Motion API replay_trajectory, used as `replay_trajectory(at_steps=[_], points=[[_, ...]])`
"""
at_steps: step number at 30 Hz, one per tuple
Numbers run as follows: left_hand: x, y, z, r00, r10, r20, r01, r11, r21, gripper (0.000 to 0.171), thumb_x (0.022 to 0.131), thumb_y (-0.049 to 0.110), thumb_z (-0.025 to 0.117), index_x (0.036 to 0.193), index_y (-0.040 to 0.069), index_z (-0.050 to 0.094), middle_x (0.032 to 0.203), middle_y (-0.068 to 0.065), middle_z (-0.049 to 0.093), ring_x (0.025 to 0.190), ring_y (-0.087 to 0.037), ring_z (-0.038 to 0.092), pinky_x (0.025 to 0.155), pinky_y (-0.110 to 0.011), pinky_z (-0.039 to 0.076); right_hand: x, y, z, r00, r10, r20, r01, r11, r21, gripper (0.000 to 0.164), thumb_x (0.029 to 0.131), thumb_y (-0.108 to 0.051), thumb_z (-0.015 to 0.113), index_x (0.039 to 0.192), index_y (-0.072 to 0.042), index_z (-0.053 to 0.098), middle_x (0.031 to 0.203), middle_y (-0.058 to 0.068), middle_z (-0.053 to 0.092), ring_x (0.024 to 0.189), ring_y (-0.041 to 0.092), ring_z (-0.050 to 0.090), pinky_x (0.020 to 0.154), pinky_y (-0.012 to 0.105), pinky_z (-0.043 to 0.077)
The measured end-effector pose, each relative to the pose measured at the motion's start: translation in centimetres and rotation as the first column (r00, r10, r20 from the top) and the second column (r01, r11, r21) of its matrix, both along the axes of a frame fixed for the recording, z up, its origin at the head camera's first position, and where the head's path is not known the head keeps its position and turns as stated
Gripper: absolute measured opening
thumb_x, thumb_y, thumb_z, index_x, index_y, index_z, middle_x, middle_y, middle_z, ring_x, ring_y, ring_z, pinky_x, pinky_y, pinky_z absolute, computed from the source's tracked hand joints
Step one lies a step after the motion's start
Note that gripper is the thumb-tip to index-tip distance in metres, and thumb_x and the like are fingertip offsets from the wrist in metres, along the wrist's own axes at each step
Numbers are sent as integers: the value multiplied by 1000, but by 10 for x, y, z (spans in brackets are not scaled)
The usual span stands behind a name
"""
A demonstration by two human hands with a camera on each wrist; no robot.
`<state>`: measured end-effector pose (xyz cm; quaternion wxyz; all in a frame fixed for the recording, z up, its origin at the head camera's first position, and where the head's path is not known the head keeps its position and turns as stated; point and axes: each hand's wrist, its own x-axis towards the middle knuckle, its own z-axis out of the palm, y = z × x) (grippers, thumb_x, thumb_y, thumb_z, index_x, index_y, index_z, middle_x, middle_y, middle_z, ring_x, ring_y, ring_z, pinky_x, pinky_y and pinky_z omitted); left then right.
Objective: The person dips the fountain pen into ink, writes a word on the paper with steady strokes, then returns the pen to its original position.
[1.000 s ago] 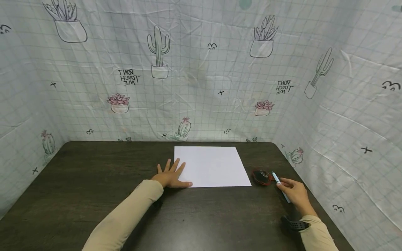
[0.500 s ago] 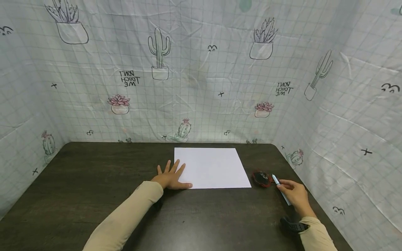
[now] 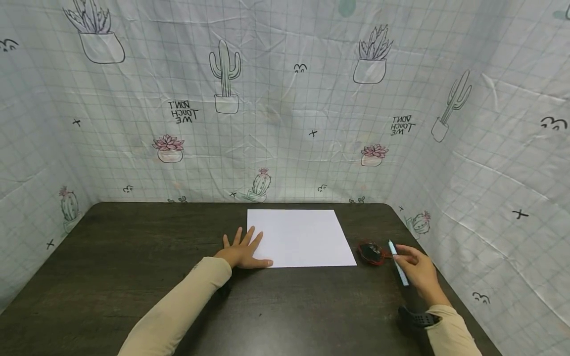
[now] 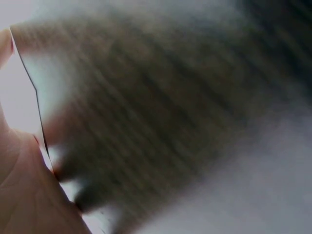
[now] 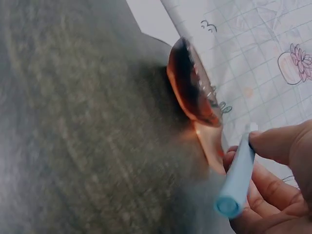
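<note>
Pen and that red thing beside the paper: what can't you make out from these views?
- Red object: small in the head view, blurred and edge-on in the right wrist view; what it is stays unclear.
- Pen: its lower end is hidden behind the right hand; capped or not, cannot tell.
- Left wrist view: heavily blurred; only the paper edge shows, with the left hand cut off by the frame edge.

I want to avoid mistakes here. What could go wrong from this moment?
The right hand pinches the pen close beside the red object; lifting could knock it. The left hand lies flat at the paper's corner, so the sheet may slide if pressure is light.
</note>
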<state>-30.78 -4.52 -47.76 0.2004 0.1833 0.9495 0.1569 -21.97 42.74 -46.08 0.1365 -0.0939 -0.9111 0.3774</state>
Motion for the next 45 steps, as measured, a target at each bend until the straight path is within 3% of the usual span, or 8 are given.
replay_trajectory(at_steps=[9, 14, 19, 25, 29, 32, 40, 45], points=[[3, -1, 6, 1000, -10, -1, 10, 1000, 20, 110, 73, 87, 43, 156, 29, 2, 161, -5, -12, 144, -38, -18, 101, -72, -17, -3, -5, 11, 998, -25, -55, 12, 976, -219, 42, 96, -21, 60, 131, 3, 56, 85, -23, 63, 76, -7, 56, 64, 15, 51], [4, -1, 9, 1000, -11, 4, 11, 1000, 10, 109, 73, 86, 44, 156, 28, 3, 161, -5, -11, 144, -38, -17, 101, -72, -16, -3, -7, 13, 998, 9, -65, -35, 909, -415, 45, 95, -22, 62, 132, 3, 55, 90, -26, 63, 83, -9, 59, 67, 13, 51], [5, -1, 9, 1000, -9, 11, 9, 1000, 12, 110, 73, 87, 43, 156, 28, 2, 161, -4, -13, 144, -37, -18, 102, -71, -18, -1, -6, 13, 984, 117, -131, -174, 744, -645, 39, 97, -15, 58, 134, -5, 57, 97, -20, 66, 89, -3, 63, 71, 15, 53], [17, 0, 29, 1000, -14, 13, 14, 1000, 11, 102, 80, 77, 48, 156, 22, 8, 162, -8, -7, 145, -39, -12, 104, -71, -12, 1, -5, 13, 925, 275, -263, -373, 520, -768, 42, 100, 0, 44, 142, -6, 48, 104, -4, 69, 96, 7, 66, 81, 20, 53], [20, 0, 33, 1000, -17, 2, 17, 1000, 7, 98, 84, 73, 49, 156, 21, 9, 162, -9, -6, 145, -40, -11, 105, -71, -10, 1, -5, 14, 895, 314, -318, -421, 353, -836, 42, 98, 8, 42, 134, -10, 57, 105, 4, 68, 97, 12, 67, 85, 23, 53], [21, 0, 33, 1000, -21, -7, 21, 1000, 3, 97, 85, 71, 49, 156, 20, 9, 161, -10, -5, 145, -41, -10, 105, -72, -7, 1, -6, 15, 892, 316, -323, -413, 278, -867, 41, 98, 8, 43, 127, -12, 63, 104, 6, 68, 96, 13, 68, 85, 25, 54], [20, 1, 32, 1000, -22, -6, 22, 1000, 2, 96, 85, 72, 48, 156, 22, 7, 162, -8, -6, 145, -40, -11, 105, -71, -8, 0, -9, 16, 933, 256, -253, -330, 327, -886, 39, 97, 7, 46, 119, -16, 68, 100, -1, 68, 89, 10, 67, 80, 23, 55], [17, -1, 27, 1000, -18, 8, 18, 1000, 6, 100, 82, 76, 47, 156, 23, 6, 161, -7, -8, 145, -38, -14, 105, -70, -13, -1, -9, 16, 926, 264, -271, -347, 310, -885, 38, 98, 7, 44, 119, -15, 68, 98, -1, 69, 88, 10, 67, 79, 23, 55]])
